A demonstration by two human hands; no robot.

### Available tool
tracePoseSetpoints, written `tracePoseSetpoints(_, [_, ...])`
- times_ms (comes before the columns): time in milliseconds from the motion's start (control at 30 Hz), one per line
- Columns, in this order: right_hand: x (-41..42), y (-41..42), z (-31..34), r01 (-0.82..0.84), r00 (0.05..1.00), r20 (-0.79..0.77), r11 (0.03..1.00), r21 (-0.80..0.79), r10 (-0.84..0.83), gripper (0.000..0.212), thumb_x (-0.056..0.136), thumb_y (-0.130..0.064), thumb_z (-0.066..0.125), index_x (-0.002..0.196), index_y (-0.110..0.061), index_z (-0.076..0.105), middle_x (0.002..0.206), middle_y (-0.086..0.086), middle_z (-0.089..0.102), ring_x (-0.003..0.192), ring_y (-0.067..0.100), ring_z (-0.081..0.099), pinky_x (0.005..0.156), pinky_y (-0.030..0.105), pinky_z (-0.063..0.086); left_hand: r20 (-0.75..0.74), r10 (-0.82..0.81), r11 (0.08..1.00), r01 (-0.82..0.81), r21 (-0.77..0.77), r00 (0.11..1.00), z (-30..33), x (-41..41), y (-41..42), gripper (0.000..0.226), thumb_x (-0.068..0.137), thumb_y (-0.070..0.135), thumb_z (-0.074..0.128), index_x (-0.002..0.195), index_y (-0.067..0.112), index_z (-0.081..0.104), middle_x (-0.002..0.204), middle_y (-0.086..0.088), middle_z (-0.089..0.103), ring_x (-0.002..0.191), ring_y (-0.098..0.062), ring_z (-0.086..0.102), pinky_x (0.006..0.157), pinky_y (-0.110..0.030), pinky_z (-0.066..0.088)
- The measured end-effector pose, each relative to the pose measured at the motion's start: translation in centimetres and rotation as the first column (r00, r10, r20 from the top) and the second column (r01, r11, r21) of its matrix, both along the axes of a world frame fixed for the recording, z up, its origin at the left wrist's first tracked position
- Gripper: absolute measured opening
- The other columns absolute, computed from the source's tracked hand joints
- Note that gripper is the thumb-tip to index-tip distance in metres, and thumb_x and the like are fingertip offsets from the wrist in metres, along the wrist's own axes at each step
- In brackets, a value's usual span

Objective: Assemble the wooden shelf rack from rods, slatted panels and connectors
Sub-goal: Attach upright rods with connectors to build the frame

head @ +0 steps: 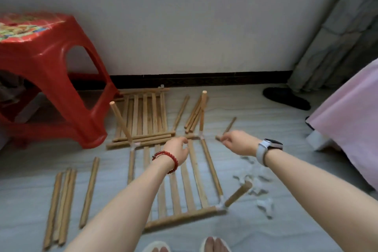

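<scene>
two hands (pixel 177 148) (pixel 239 143), r pinching rod (pixel 227 128)

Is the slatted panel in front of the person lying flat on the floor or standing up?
Lying flat. The slatted panel rests on the floor, while rods rise from its corners.

Head camera looks forward and down, near the floor (pixel 266 129).

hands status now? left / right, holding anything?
Left hand: over the far rail of the near slatted wooden panel; grip cannot be told.
Right hand: pinching the near end of a short round wooden rod.
</scene>
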State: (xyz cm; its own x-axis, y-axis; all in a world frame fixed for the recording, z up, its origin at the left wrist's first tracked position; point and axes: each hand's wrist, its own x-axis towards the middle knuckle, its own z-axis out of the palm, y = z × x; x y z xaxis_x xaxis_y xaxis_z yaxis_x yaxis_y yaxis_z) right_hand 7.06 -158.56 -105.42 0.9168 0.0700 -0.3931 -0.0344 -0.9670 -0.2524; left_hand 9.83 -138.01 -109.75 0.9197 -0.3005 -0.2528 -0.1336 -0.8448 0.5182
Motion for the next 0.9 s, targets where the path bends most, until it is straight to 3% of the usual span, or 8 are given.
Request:
tracePoseSetpoints(167, [-0.4, -7.8, -7.5, 0.291, 0.957, -0.022, 0.953, 0.08, -0.29, 0.033, 0.097, -0.013, 0.04, 0.125, -0.01, 0.057, 0.131, 0.012, 0.057, 0.121, 0.026, 0.051, 0.094, 0.027, 0.038, -0.104, -0.122, 0.988, 0.13, 0.078, 0.987, -6.2, 1.2, -6.0, 0.04, 0.096, 0.026, 0.042, 0.135, 0.017, 0.043, 0.134, -0.008, 0.05, 0.12, -0.026, 0.049, 0.097, -0.032, 0.041])
tracePoseSetpoints(300, [-1.8, -11.2, -15.2, 0.36, 0.93, -0.093, 0.932, 0.034, -0.355, 0.039, 0.095, -0.012, 0.042, 0.133, -0.013, 0.049, 0.136, 0.012, 0.051, 0.123, 0.026, 0.048, 0.095, 0.027, 0.037, -0.181, -0.222, 0.958, 0.249, 0.14, 0.958, -11.5, 1.3, -9.3, 0.046, 0.096, 0.027, 0.041, 0.141, 0.02, 0.034, 0.141, -0.009, 0.037, 0.125, -0.027, 0.042, 0.102, -0.04, 0.038])
tracePoseSetpoints(400, [-2.4, -11.8, -20.3, 0.267, 0.957, -0.105, 0.963, -0.033, -0.269, 0.049, 0.093, -0.015, 0.044, 0.142, -0.019, 0.037, 0.143, 0.011, 0.035, 0.13, 0.028, 0.035, 0.102, 0.034, 0.036, -0.215, -0.303, 0.917, 0.345, 0.198, 0.928, -15.2, 1.4, -10.8, 0.05, 0.096, 0.026, 0.038, 0.145, 0.025, 0.025, 0.151, -0.005, 0.023, 0.136, -0.026, 0.028, 0.105, -0.042, 0.034])
tracePoseSetpoints(533, [-2.1, -10.5, -24.7, 0.056, 0.998, -0.022, 0.978, -0.2, -0.062, 0.045, 0.089, -0.009, 0.047, 0.133, -0.018, 0.04, 0.133, 0.008, 0.032, 0.12, 0.029, 0.033, 0.091, 0.036, 0.035, -0.291, -0.437, 0.799, 0.516, 0.309, 0.851, -19.6, 1.6, -11.5, 0.056, 0.097, 0.028, 0.035, 0.148, 0.027, 0.012, 0.157, 0.0, -0.002, 0.144, -0.023, -0.004, 0.111, -0.049, 0.022])
tracePoseSetpoints(633, [-1.9, -9.5, -26.5, 0.019, 0.999, -0.037, 0.971, -0.237, -0.028, 0.039, 0.082, 0.005, 0.042, 0.119, -0.008, 0.047, 0.123, 0.012, 0.037, 0.111, 0.031, 0.037, 0.079, 0.035, 0.037, -0.326, -0.468, 0.748, 0.565, 0.349, 0.821, -21.3, 1.6, -11.0, 0.06, 0.097, 0.031, 0.036, 0.149, 0.029, 0.006, 0.157, 0.002, -0.013, 0.144, -0.023, -0.01, 0.112, -0.051, 0.02])
tracePoseSetpoints(767, [-2.3, -9.3, -27.6, 0.124, 0.988, -0.079, 0.986, -0.108, -0.133, 0.038, 0.084, 0.008, 0.039, 0.12, -0.004, 0.048, 0.124, 0.014, 0.039, 0.113, 0.031, 0.038, 0.086, 0.04, 0.043, -0.353, -0.456, 0.761, 0.563, 0.321, 0.817, -21.4, 2.2, -10.5, 0.06, 0.097, 0.031, 0.037, 0.149, 0.029, 0.007, 0.157, 0.004, -0.007, 0.144, -0.023, -0.007, 0.112, -0.047, 0.023])
tracePoseSetpoints(833, [-2.3, -9.3, -27.1, 0.26, 0.964, -0.062, 0.965, 0.036, -0.257, 0.034, 0.09, 0.002, 0.04, 0.122, -0.003, 0.049, 0.127, 0.013, 0.041, 0.117, 0.029, 0.04, 0.093, 0.032, 0.038, -0.367, -0.397, 0.811, 0.509, 0.29, 0.841, -20.8, 2.3, -10.5, 0.057, 0.097, 0.031, 0.038, 0.148, 0.026, 0.013, 0.157, -0.001, 0.001, 0.145, -0.024, -0.002, 0.112, -0.047, 0.024])
tracePoseSetpoints(900, [-2.3, -9.2, -25.2, 0.394, 0.918, -0.047, 0.899, 0.189, -0.393, 0.03, 0.092, -0.005, 0.045, 0.122, -0.002, 0.051, 0.126, 0.013, 0.043, 0.115, 0.027, 0.046, 0.086, 0.018, 0.031, -0.377, -0.355, 0.848, 0.464, 0.255, 0.855, -19.5, 2.1, -10.6, 0.055, 0.096, 0.031, 0.039, 0.147, 0.022, 0.019, 0.156, -0.006, 0.007, 0.143, -0.027, 0.01, 0.111, -0.045, 0.026])
